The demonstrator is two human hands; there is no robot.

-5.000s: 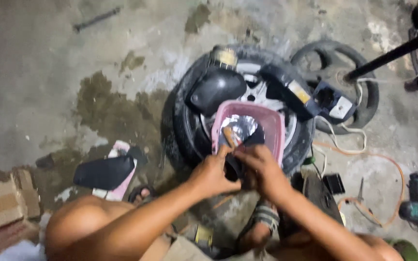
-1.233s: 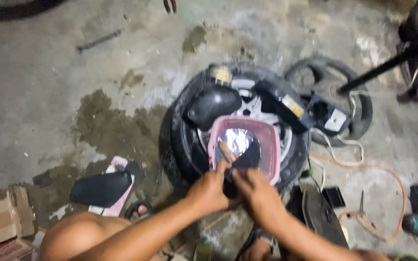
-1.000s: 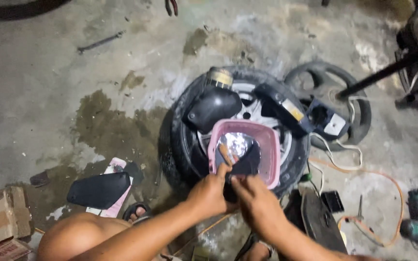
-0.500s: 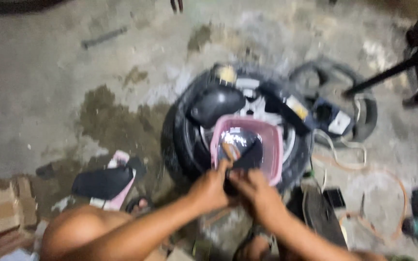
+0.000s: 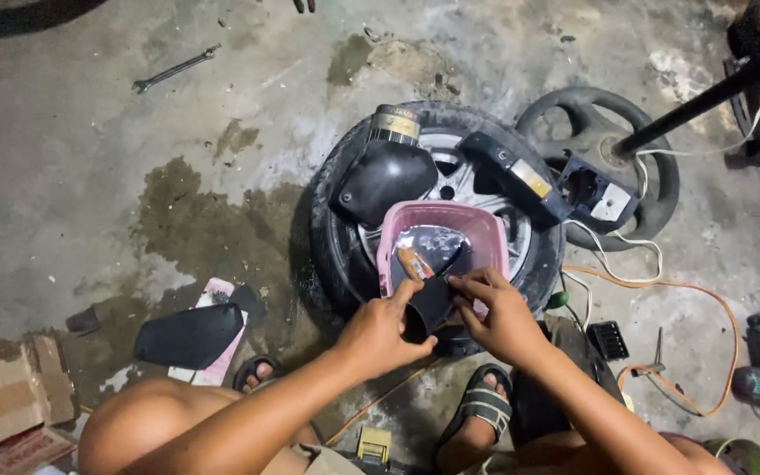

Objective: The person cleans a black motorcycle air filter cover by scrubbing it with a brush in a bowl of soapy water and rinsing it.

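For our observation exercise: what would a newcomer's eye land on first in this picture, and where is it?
First, the left hand and right hand at lower centre, together gripping a small black piece. Just above them a pink basket sits on a car wheel lying flat on the stained concrete floor. A wrench lies at upper left.

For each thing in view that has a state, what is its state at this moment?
Left hand: gripping the black curved plastic piece.
Right hand: pinching the same piece.
Pink plastic basket: upright, resting on the wheel.
Black car tyre with silver rim: lying flat.
Steel spanner: lying on the floor.
Cardboard box: open.
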